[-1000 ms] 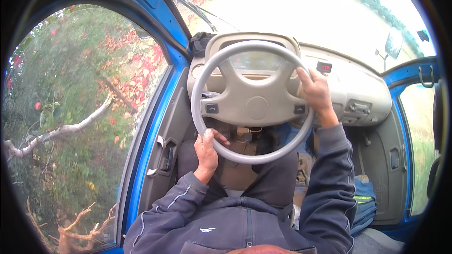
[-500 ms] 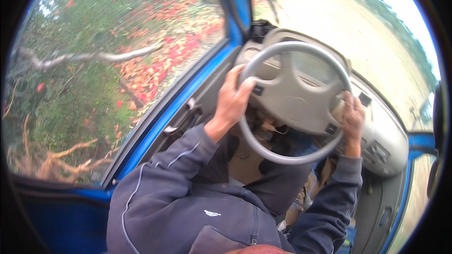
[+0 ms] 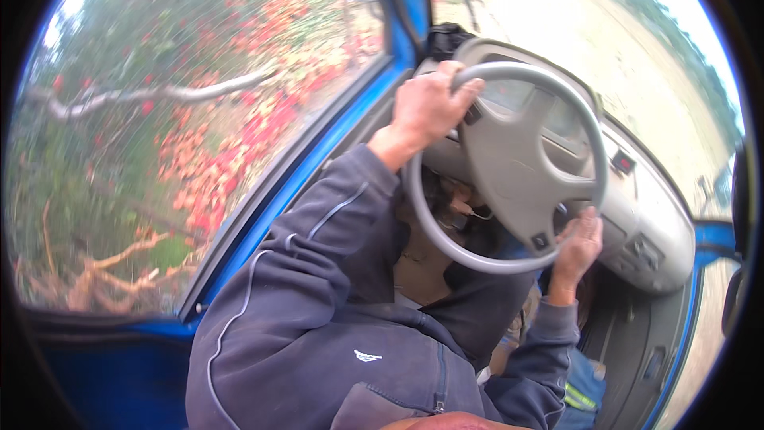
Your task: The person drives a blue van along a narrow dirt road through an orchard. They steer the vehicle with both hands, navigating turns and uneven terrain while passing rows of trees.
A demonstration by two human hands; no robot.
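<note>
"Where's the steering wheel point(image 3: 519, 169)?"

"Just off the middle of the view, toward three o'clock. The left hand point(image 3: 430, 107) is wrapped round its rim at about eleven; the right hand point(image 3: 581, 245) curls on the rim between four and five. How hard either squeezes, I can't tell."

"What could go wrong?"

"With the hands this far round, more clockwise turning without a fresh grip might make the low right hand slip off. The dark bundle point(image 3: 448, 40) sits by the left end of the dashboard point(image 3: 664, 219), near the left hand; if jolted loose, it could get in that hand's way. And the pale branch point(image 3: 159, 97), at ten o'clock, left of the blue pillar point(image 3: 407, 0), might scrape the vehicle if it swung too close."

"And against half a second ago?"

"The wheel is rotated clockwise: the left hand is up from about ten, the right down from about three."
</note>
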